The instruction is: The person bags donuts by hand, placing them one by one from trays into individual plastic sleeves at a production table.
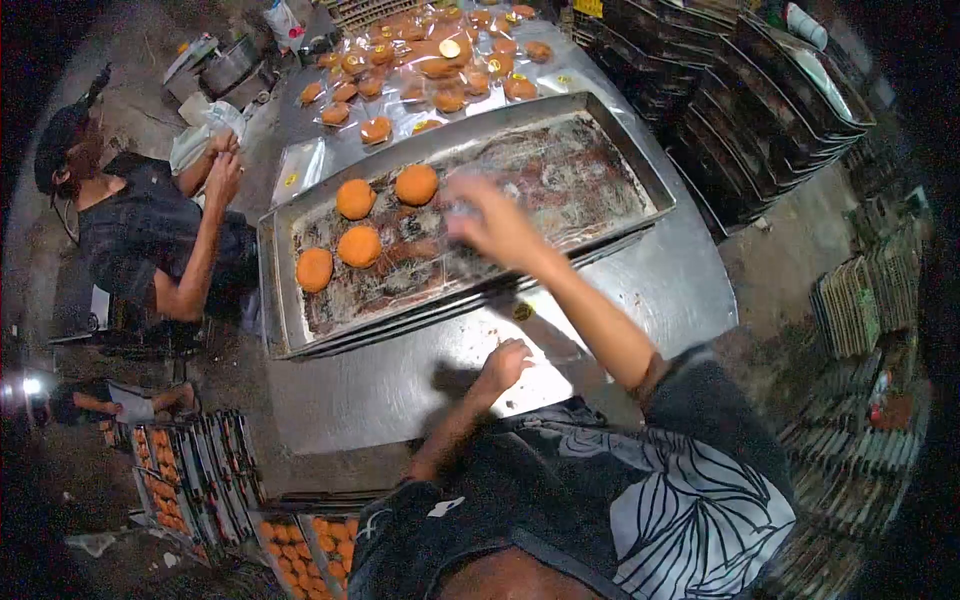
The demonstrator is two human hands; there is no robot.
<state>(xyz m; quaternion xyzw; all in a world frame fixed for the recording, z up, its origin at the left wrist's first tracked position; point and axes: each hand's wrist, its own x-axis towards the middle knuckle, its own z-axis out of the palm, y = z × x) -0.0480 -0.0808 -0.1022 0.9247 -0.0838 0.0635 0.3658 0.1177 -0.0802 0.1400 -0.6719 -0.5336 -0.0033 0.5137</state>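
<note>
Over the middle of a worn metal baking tray (590, 240), my right hand (490, 222) is blurred by motion, its thumb and fingers apart and nothing seen between them. Just left of its fingertips sits a round orange-brown bun (416, 185). Three more buns lie further left in the tray, one of them (314, 270) near the left wall. My left hand (508, 366) is low over the metal table (350, 400), fingers curled in; I cannot tell what they hold. A yellow-and-black sticker (523, 311) shows between that hand and the tray.
Bagged buns (440, 68) with yellow stickers cover the table's far end. At the left, a person (150, 220) works with both hands raised. Dark trays (760, 110) are stacked at the right. Racked trays of buns (165, 480) stand at lower left.
</note>
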